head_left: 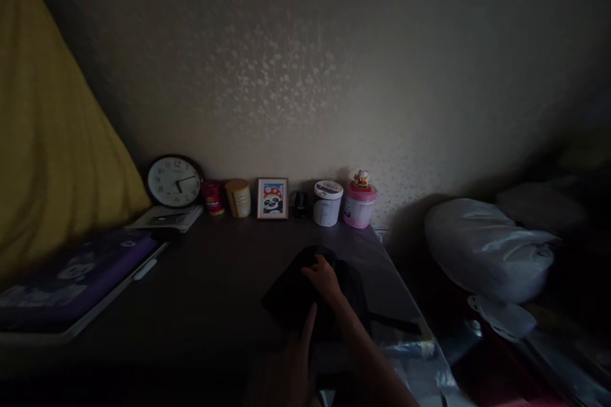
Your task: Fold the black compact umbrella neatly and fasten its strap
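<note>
A soft black bag (291, 289) lies on the dark table, its outline hard to make out in the low light. From its right side a black strap (396, 323) runs across the tabletop. My right hand (324, 276) is on top of the bag, thumb and fingers bent together on the dark fabric; any small part between them cannot be made out. Lower down and closer to me, my left hand (298, 356) is at the bag's near side. One of its fingers points up along the fabric, while the others are lost in blur and shadow.
Along the wall stand a round clock (174, 182), a red can (213, 198), an orange-lidded canister (238, 198), a framed panda picture (272, 198), a white tub (327, 203) and a pink tub (359, 206). A purple case (95, 273) lies left; a stuffed plastic bag (487, 248) is right.
</note>
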A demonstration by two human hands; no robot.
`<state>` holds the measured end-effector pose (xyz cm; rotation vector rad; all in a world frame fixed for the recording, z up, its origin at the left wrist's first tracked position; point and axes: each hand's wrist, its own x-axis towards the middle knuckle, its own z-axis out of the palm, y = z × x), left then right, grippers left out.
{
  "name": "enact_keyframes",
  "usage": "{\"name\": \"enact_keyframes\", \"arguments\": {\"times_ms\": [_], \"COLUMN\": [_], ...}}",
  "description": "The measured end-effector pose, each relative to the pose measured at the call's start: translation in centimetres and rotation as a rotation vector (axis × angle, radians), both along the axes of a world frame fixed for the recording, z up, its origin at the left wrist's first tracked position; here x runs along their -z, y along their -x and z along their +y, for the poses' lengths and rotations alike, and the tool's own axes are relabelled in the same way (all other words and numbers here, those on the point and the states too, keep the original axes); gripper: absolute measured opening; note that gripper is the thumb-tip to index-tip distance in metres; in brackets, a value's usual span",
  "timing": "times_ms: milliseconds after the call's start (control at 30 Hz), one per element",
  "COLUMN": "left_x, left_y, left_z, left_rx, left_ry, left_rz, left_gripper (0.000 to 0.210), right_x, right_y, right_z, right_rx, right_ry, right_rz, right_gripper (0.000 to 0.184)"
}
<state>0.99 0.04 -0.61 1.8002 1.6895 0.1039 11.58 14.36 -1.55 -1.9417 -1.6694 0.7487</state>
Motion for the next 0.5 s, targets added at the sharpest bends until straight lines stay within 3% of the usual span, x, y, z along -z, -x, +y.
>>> {"name": "enact_keyframes", "arguments": {"times_ms": [100,300,400,500], "left_x": [0.6,2.0,1.9,1.7], "left_y": [0.2,-0.2,-0.3,-0.4], "left_z": [0.3,1.0,1.0,1.0], "left_rx": [0.069,-0.028,-0.033,-0.031], "left_ry": [-0.084,0.027,-0.007,-0.005], "left_rz": [-0.102,-0.19,-0.247,-0.224], "left_gripper": [0.06,0.062,0.063,0.065], "right_x": [0.0,0.3,0.0,-0.1], "right_y": [0.1,-0.4,-1.2,-2.3], "right_z": [0.1,-0.4,-2.1,-4.1], "right_rx": [-0.014,-0.109,-0.276,-0.372], "right_ry": [0.009,-0.084,-0.253,-0.443], "right_rz": [-0.017,0.056,0.154,0.087], "right_gripper": [0.054,0.043,0.028,0.018]}}
